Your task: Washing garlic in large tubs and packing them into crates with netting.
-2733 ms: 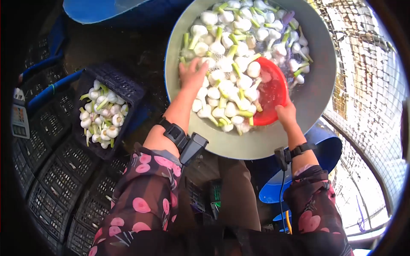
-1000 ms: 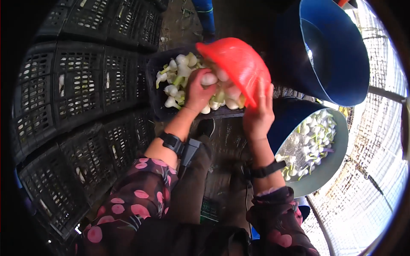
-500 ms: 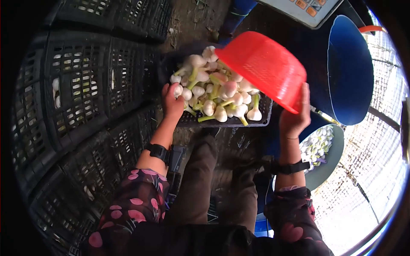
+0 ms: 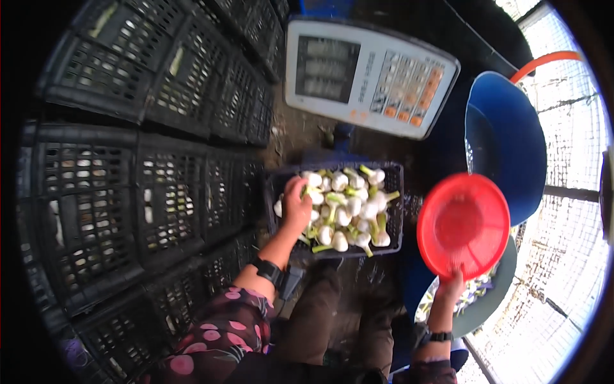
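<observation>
A dark, shallow plastic crate [image 4: 398, 168] in the middle holds a heap of white garlic bulbs [image 4: 354, 205] with short green stems. At the crate's left side, my left hand [image 4: 296, 206] rests on the bulbs. Its thumb and fingers are bent and a little apart against the garlic, and the fingertips are partly hidden. My right hand [image 4: 451, 288] grips the near rim of a round red plastic basin [image 4: 464, 224], out to the right of the crate. I see no garlic in the basin.
Black slatted crates [image 4: 173, 192] are stacked along the left, pale contents showing through. A white-framed scale display with keys [image 4: 368, 77] stands beyond the garlic crate. On the right are a tall blue barrel [image 4: 508, 147] and a greenish tub [image 4: 505, 281] of pale, green-flecked pieces, partly behind the basin.
The red basin has swung right and down, away from over the garlic, and turned so its round face shows. My left hand stays at the garlic's left side. The view has shifted, revealing more of the scale.
</observation>
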The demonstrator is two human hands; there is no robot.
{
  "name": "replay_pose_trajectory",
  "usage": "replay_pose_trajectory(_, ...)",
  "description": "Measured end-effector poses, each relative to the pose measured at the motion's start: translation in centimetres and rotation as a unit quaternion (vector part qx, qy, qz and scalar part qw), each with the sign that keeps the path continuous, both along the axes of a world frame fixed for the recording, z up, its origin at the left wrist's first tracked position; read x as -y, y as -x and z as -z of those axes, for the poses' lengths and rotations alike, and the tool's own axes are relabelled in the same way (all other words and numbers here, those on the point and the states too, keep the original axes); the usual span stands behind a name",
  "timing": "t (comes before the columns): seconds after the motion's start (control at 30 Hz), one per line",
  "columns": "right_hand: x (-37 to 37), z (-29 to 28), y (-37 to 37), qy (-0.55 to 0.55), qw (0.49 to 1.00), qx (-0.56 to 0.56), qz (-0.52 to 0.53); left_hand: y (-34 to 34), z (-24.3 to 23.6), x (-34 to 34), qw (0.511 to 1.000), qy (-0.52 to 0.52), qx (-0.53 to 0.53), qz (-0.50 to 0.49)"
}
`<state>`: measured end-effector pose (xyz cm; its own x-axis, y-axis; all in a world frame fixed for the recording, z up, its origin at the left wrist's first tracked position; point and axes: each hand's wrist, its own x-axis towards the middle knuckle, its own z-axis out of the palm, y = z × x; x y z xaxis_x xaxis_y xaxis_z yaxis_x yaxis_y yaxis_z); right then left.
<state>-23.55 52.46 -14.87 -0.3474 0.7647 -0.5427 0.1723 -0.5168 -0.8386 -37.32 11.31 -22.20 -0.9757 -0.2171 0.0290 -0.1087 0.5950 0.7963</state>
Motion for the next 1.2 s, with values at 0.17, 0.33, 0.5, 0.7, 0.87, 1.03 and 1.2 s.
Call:
replay_pose_trajectory(0.17, -4.4, -1.6, -7.9, 0.066, 0.996, 0.021, 0.059, -2.0, -3.6, -3.4, 0.997, -0.029, 0.034, 0.06)
replay_pose_trajectory(0.33, -4.6, -2.2, -13.1, 0.105, 0.99, 0.045, 0.077, -4.7, -3.9, -5.2, 0.98, -0.115, 0.138, 0.091)
replay_pose_trajectory(0.5, -5.5, -3.1, -17.0, 0.157, 0.987, -0.007, 0.045, -6.9, -2.5, -9.6, 0.954, -0.147, 0.198, 0.17)
replay_pose_trajectory(0.7, -12.7, -1.4, -21.9, -0.088, 0.977, 0.188, 0.04, -7.7, -3.9, -10.3, 0.938, -0.115, 0.186, 0.268)
replay_pose_trajectory(0.87, -15.8, -0.3, -23.0, -0.323, 0.653, 0.661, -0.179, -12.4, -1.2, -9.0, 0.914, -0.089, 0.324, 0.228)
replay_pose_trajectory(1.03, -15.5, 11.2, -24.3, -0.241, 0.719, 0.587, -0.283, -16.8, -0.3, -9.9, 0.885, -0.073, 0.408, 0.213)
replay_pose_trajectory(1.2, -16.6, 18.6, -22.5, -0.167, 0.89, 0.364, -0.218, -19.0, 0.4, -14.1, 0.886, -0.07, 0.414, 0.195)
